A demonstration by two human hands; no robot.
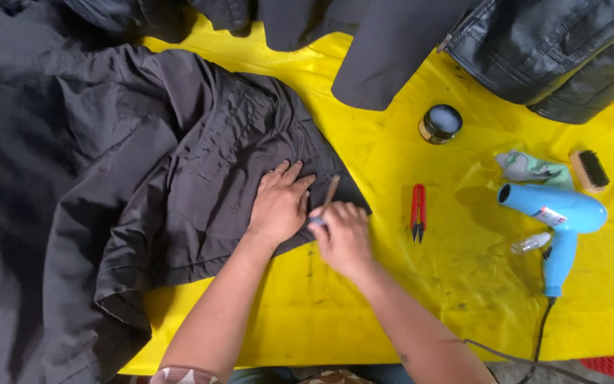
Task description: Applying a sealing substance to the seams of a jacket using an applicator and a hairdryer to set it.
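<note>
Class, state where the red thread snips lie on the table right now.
In the head view, the red thread snips lie on the yellow table cover, between the right hand and the blue hair dryer.

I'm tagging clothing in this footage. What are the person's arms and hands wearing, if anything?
Both forearms are bare, and the left hand and right hand wear no gloves, rings or watch that can be seen. At the bottom edge, a short patterned sleeve in pale and reddish tones shows on the left arm. A small dark mark sits on the right forearm.
</note>
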